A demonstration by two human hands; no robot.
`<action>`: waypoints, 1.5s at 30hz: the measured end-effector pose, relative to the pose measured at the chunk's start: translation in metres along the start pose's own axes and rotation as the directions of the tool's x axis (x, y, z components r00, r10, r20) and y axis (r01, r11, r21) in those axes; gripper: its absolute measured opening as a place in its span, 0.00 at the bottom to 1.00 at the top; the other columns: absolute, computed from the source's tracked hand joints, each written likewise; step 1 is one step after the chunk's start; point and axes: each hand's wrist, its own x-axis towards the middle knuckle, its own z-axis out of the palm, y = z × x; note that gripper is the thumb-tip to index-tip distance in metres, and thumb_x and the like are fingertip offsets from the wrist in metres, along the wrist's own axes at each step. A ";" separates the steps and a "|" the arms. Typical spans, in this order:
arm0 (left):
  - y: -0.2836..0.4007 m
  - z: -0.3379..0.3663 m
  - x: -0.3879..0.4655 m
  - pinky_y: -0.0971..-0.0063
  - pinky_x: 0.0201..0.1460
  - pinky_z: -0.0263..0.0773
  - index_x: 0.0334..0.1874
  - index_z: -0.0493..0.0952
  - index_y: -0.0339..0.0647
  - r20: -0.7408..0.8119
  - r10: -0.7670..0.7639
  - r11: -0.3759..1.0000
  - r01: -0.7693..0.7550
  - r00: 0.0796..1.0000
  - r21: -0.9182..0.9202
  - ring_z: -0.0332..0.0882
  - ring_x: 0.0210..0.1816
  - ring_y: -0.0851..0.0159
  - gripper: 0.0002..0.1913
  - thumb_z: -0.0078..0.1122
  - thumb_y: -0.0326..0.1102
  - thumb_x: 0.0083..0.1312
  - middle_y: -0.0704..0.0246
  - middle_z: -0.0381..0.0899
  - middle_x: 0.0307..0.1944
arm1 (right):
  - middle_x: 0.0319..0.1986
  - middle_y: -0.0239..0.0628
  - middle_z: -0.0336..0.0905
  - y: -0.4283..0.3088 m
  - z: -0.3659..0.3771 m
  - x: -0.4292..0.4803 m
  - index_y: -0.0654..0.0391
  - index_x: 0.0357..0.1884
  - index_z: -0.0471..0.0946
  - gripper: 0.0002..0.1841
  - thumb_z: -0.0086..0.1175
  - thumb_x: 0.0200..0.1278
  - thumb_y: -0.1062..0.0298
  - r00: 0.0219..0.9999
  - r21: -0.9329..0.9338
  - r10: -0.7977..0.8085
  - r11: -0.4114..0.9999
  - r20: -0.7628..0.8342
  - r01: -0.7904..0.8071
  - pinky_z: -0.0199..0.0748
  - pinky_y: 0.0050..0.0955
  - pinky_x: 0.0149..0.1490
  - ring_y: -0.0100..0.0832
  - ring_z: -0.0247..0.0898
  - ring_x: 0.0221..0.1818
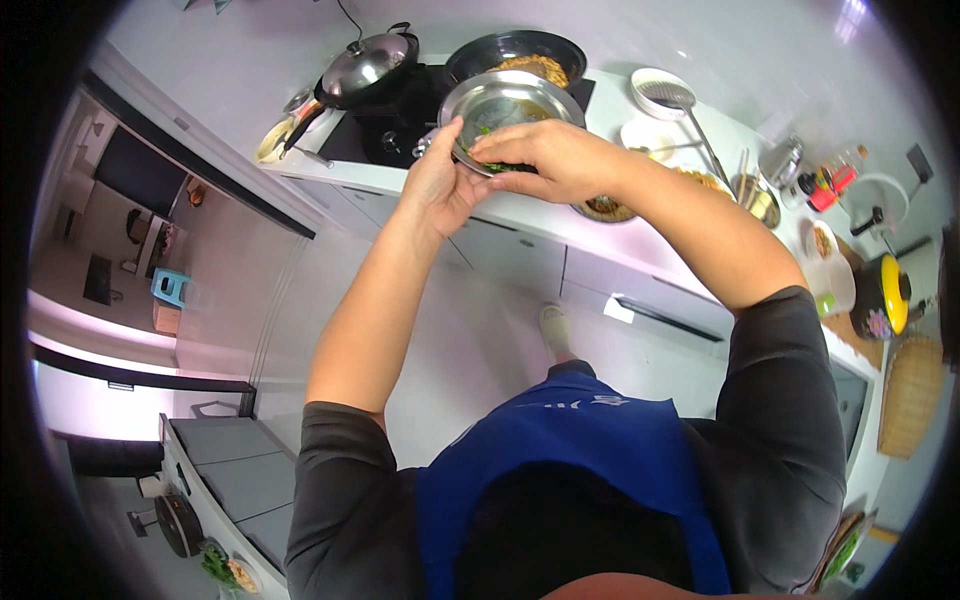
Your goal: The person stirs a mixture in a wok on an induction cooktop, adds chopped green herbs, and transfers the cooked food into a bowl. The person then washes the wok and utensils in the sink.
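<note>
My left hand grips the near left side of a stainless steel bowl, thumb over its rim. The bowl is held up in front of a black wok holding browned food, and hides part of it. Inside the bowl are wet-looking contents and chopped greens. My right hand reaches over the near right rim with its fingers down in the bowl. Greens show between its fingers and thumb; its palm hides the rest.
A lidded wok stands on the left of the black cooktop. To the right are a strainer bowl with a ladle, a dish, bottles and a black-and-yellow pot. A cabinet handle sits below the counter.
</note>
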 end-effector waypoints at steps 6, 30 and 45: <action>0.054 -0.027 0.121 0.67 0.34 0.82 0.49 0.67 0.31 -0.241 0.066 0.997 -0.056 0.968 0.048 0.81 0.35 0.62 0.17 0.39 0.41 0.71 0.59 0.77 0.38 | 0.35 0.43 0.79 0.141 -0.003 0.064 0.62 0.38 0.79 0.12 0.56 0.58 0.64 0.996 0.076 -0.083 0.994 0.046 0.079 0.72 0.36 0.44 0.46 0.74 0.38; 0.105 -0.090 0.317 0.60 0.48 0.78 0.51 0.67 0.31 -0.455 0.110 0.993 -0.074 0.884 0.096 0.79 0.43 0.59 0.17 0.39 0.37 0.69 0.58 0.76 0.45 | 0.34 0.44 0.78 0.382 -0.015 0.120 0.60 0.32 0.79 0.11 0.50 0.57 0.64 0.971 -0.180 0.144 0.977 0.189 -0.110 0.72 0.40 0.46 0.47 0.73 0.40; 0.107 -0.105 0.322 0.60 0.45 0.79 0.52 0.66 0.29 -0.459 0.105 0.994 -0.107 0.882 0.022 0.79 0.43 0.57 0.18 0.41 0.38 0.70 0.57 0.75 0.45 | 0.38 0.52 0.76 0.367 0.020 0.141 0.64 0.40 0.78 0.15 0.48 0.52 0.68 0.918 -0.053 0.193 0.981 0.345 -0.186 0.71 0.40 0.51 0.49 0.72 0.44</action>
